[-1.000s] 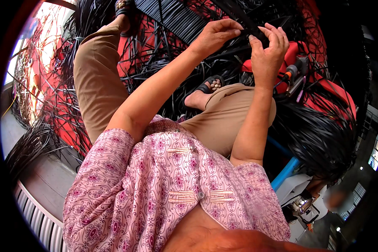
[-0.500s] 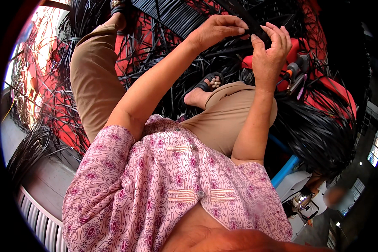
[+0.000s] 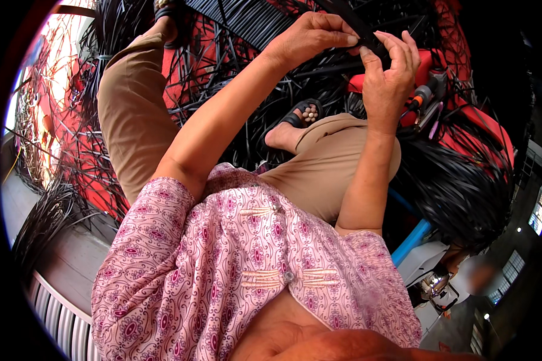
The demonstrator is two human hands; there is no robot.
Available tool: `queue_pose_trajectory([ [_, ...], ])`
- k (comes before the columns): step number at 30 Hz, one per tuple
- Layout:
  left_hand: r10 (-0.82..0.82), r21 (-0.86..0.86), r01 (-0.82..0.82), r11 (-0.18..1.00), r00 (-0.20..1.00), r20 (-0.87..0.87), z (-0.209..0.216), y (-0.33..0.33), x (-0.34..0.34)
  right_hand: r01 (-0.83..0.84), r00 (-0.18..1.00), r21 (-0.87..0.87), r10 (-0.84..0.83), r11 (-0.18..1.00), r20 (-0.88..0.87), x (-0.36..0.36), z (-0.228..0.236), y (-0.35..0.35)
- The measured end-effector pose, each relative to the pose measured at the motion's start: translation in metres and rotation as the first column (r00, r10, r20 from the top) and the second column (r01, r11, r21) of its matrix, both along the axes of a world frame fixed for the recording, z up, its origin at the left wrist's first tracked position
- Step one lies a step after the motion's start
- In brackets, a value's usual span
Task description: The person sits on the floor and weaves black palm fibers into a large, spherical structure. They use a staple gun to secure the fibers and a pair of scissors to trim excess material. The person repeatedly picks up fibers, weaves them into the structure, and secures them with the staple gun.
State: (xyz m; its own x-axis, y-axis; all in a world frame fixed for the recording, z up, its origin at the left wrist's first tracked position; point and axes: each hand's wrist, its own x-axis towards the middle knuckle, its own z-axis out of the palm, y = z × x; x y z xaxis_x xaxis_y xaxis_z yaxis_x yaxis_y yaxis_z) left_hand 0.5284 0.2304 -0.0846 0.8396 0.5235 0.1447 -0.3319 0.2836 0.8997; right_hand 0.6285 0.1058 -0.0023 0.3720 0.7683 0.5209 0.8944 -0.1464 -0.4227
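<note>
My left hand pinches a thin black strip that runs up toward the top of the view. My right hand meets it from the right, fingertips closed on the same strip just beside the left thumb. Both hands are raised above my bent knees in tan trousers. The strip's far end is lost among other black strands.
Heaps of black strands cover a red floor all around. A red tray with an orange-handled tool lies behind my right hand. My sandalled foot rests below the hands. A ribbed grey panel sits at lower left.
Both hands have stayed together on the black strip, shifting only slightly; the fingers have worked a little along it.
</note>
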Motion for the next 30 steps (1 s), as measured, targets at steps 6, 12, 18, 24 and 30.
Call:
queue_pose_trajectory([
  [6,-0.013,-0.036,0.013,0.999,1.000,-0.009,0.001,-0.001,-0.002,-0.010,1.000,-0.021,0.010,1.000,0.007,0.001,-0.001,-0.002],
  [12,-0.061,-0.095,0.067,0.993,0.996,0.069,-0.003,-0.003,-0.003,0.000,1.000,-0.026,0.000,1.000,0.020,0.001,-0.001,-0.002],
  [18,-0.025,-0.058,0.025,0.998,1.000,-0.006,-0.006,-0.001,-0.003,-0.018,0.999,-0.023,0.019,1.000,0.039,0.003,-0.002,-0.002],
  [24,0.076,0.056,-0.072,0.996,0.995,-0.069,0.001,-0.005,-0.007,-0.028,0.999,-0.017,0.029,0.999,0.041,0.005,-0.003,-0.003],
  [30,0.314,0.337,-0.270,0.902,0.946,-0.081,-0.009,-0.006,-0.016,-0.025,1.000,-0.012,0.025,1.000,0.012,0.003,-0.003,-0.003],
])
